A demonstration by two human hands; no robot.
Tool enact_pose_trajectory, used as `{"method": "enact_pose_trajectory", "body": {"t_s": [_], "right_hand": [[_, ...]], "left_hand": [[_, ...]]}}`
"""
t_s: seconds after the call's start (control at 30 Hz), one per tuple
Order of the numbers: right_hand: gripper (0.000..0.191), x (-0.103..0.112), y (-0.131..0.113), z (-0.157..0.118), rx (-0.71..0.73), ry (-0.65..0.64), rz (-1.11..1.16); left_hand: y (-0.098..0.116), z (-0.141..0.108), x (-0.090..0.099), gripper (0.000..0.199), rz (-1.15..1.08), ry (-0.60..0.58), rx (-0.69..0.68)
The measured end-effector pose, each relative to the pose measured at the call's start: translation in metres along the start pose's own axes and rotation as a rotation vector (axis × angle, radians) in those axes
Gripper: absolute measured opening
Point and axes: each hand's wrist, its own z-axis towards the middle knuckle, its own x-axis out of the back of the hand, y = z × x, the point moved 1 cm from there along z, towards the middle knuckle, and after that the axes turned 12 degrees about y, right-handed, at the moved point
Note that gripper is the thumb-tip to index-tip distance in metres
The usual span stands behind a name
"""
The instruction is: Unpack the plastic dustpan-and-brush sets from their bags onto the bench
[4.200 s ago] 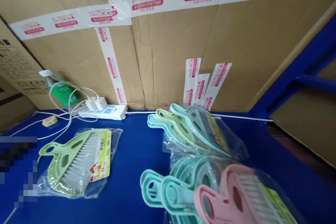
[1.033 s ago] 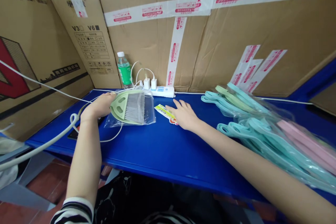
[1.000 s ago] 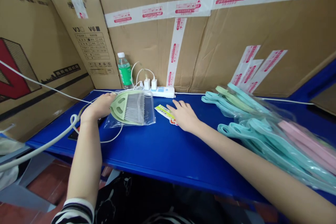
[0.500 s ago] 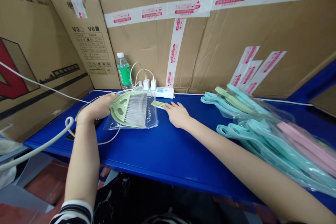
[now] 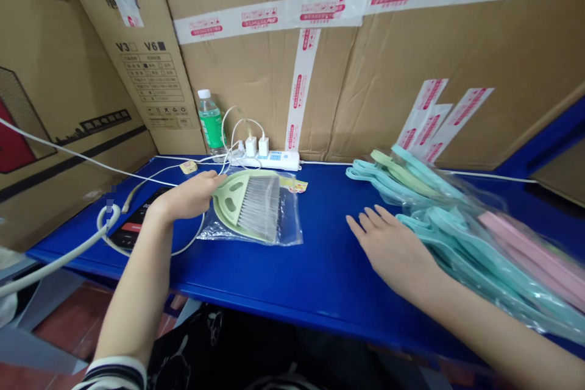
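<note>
A pale green dustpan (image 5: 227,196) with a grey-bristled brush (image 5: 260,207) lies in a clear plastic bag (image 5: 289,225) on the blue table (image 5: 292,292). My left hand (image 5: 194,197) is closed on the dustpan's handle end at its left. A yellow label (image 5: 294,185) shows at the bag's upper right. My right hand (image 5: 388,247) holds nothing, its fingers spread low over the table. Beside it on the right lie turquoise bagged pieces (image 5: 466,250), with a pink one (image 5: 525,244) among them.
A power strip (image 5: 283,160) with chargers and white cables runs along the back, next to a green-labelled bottle (image 5: 211,125). A phone (image 5: 137,225) lies behind my left forearm. Cardboard walls (image 5: 256,73) enclose the back and left. A thick pale cable (image 5: 68,262) loops at the left.
My right hand has moved right, away from the label, toward the turquoise pieces. My left hand and the bagged dustpan have shifted right and slightly nearer.
</note>
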Motion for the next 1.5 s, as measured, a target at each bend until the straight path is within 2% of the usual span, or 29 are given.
{"method": "enact_pose_trajectory", "body": {"t_s": [0.1,0.3,0.4,0.47,0.53,0.63,0.77,0.87,0.93,1.03,1.17,1.33,1.43,1.5], "right_hand": [[0.055,-0.010,0.011,-0.012,-0.014,0.053,-0.012],[0.053,-0.021,0.025,-0.006,-0.060,0.075,0.009],[0.054,-0.006,0.026,0.004,-0.032,0.073,0.069],[0.055,0.011,0.018,0.015,0.012,0.075,0.209],[0.048,0.027,0.006,0.029,-0.017,0.074,0.407],[0.047,0.033,-0.009,0.047,-0.248,0.036,0.693],[0.060,0.013,-0.017,0.052,-0.529,-0.113,1.133],[0.064,0.001,-0.019,0.048,-0.728,-0.132,1.484],[0.056,-0.001,-0.020,0.046,-0.844,-0.140,1.636],[0.038,0.001,-0.024,0.047,-0.928,-0.172,1.794],[0.033,-0.004,-0.021,0.046,-0.955,-0.074,1.826],[0.035,-0.014,-0.011,0.044,-0.808,0.057,1.730],[0.043,-0.011,-0.009,0.044,-0.750,0.113,1.688],[0.047,-0.007,-0.007,0.043,-0.740,0.137,1.669]], "left_hand": [[0.004,0.001,-0.009,0.046,-0.085,-0.043,-0.078],[0.012,0.003,-0.017,0.051,-0.131,-0.021,-0.157],[0.018,0.005,-0.018,0.051,-0.117,0.004,-0.176],[0.022,0.007,-0.019,0.052,-0.109,0.029,-0.177],[0.025,0.009,-0.019,0.053,-0.115,0.052,-0.181],[0.029,0.011,-0.020,0.054,-0.137,0.093,-0.190],[0.034,0.011,-0.022,0.055,-0.145,0.108,-0.198],[0.036,0.011,-0.024,0.053,-0.151,0.090,-0.207],[0.037,0.012,-0.026,0.052,-0.165,0.105,-0.215],[0.039,0.014,-0.029,0.054,-0.201,0.156,-0.252],[0.051,0.014,-0.028,0.055,-0.140,0.264,-0.345],[0.070,0.011,-0.023,0.031,-0.046,0.292,-0.501],[0.072,0.007,-0.013,0.037,0.091,0.302,-0.470],[0.066,0.001,-0.002,0.038,0.181,0.335,-0.359]]}}
